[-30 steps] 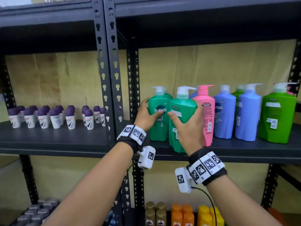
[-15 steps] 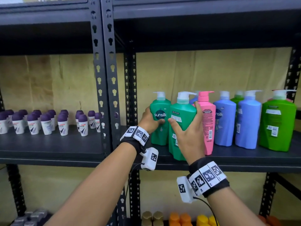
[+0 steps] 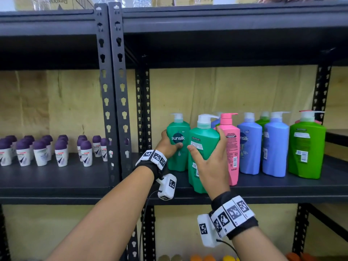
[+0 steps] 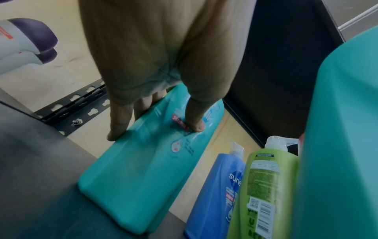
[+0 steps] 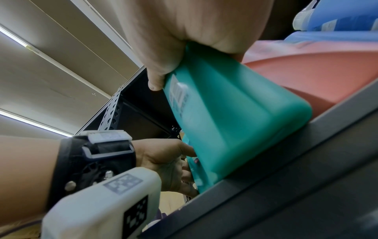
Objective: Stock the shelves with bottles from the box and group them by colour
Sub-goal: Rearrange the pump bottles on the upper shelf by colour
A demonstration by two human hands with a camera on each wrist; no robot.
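Two teal-green pump bottles stand at the left end of the dark shelf (image 3: 263, 191). My left hand (image 3: 169, 144) grips the rear teal bottle (image 3: 178, 146) with the Sunsilk logo, thumb on its front and fingers round its left side (image 4: 118, 122). My right hand (image 3: 209, 162) holds the front teal bottle (image 3: 203, 147) near the shelf's front edge, thumb on the left, fingers wrapped round the right side against a pink bottle (image 3: 230, 146). In the right wrist view the front teal bottle (image 5: 235, 113) sits on the shelf lip.
To the right stand blue bottles (image 3: 275, 146), a light green bottle (image 3: 307, 147) and more behind. Small purple-capped roll-ons (image 3: 60, 151) fill the left bay. An upright post (image 3: 113, 95) divides the bays. Orange and yellow bottles (image 3: 212, 258) sit on the shelf below.
My head view has tilted up, so the shelf sits lower in frame. Both hands keep their hold on the two teal bottles, which stay close together at the shelf's left end.
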